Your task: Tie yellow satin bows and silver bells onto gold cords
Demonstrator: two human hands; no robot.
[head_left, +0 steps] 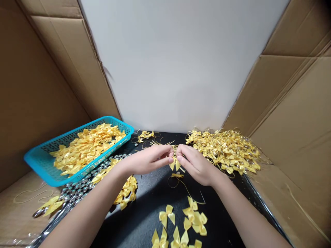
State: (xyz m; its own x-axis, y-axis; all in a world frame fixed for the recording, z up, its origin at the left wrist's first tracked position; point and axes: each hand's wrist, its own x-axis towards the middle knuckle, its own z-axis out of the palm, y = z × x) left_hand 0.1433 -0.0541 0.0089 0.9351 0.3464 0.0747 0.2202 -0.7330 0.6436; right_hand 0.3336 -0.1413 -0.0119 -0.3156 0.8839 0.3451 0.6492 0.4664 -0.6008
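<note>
My left hand (pixel 152 159) and my right hand (pixel 198 166) meet over the middle of the black work surface (pixel 147 213). Between their pinched fingertips is a yellow satin ribbon bow (pixel 175 164), its tails pointing down. Fine gold cord lies right behind the fingertips; whether they also grip some of it cannot be made out. Just below the hands lies a small bow with a gold cord loop (pixel 177 175). Nearer to me, several loose yellow bows (pixel 167 216) are spread on the black surface.
A turquoise basket (pixel 38 153) of yellow bows stands at the left, beside many shiny silver beads (pixel 77 187). More bows (pixel 129 189) lie by my left forearm. A large heap of corded bows (pixel 227 150) sits at the right. Cardboard walls (pixel 289 93) flank a white panel (pixel 181 62).
</note>
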